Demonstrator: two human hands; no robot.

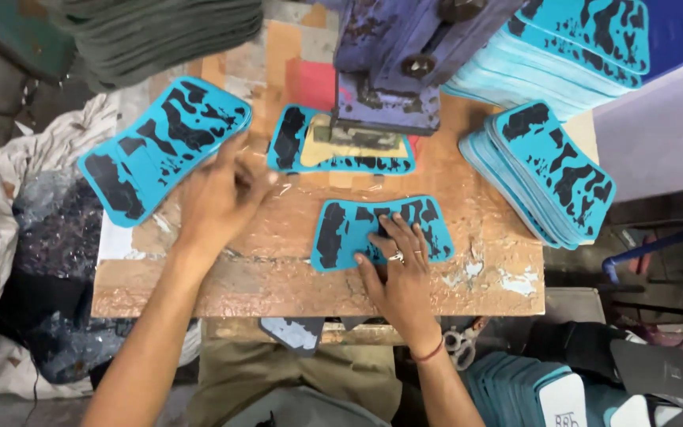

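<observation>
A turquoise curved sheet with black blotches (341,229) lies flat on the worn wooden table (294,277). My right hand (399,273) rests on it, fingers spread, pressing it down. My left hand (219,198) hovers over the table with fingers apart, next to a larger pile of turquoise sheets (164,146) at the left, holding nothing. Another turquoise sheet (290,142) lies under the foot of a purple metal press (393,59) at the back centre.
Stacks of the same turquoise sheets stand at the right (547,178) and back right (563,55). A grey stack (160,35) sits back left. Scissors (460,348) and more sheets (531,391) lie below the table's near edge. Crumpled cloth (17,237) is at left.
</observation>
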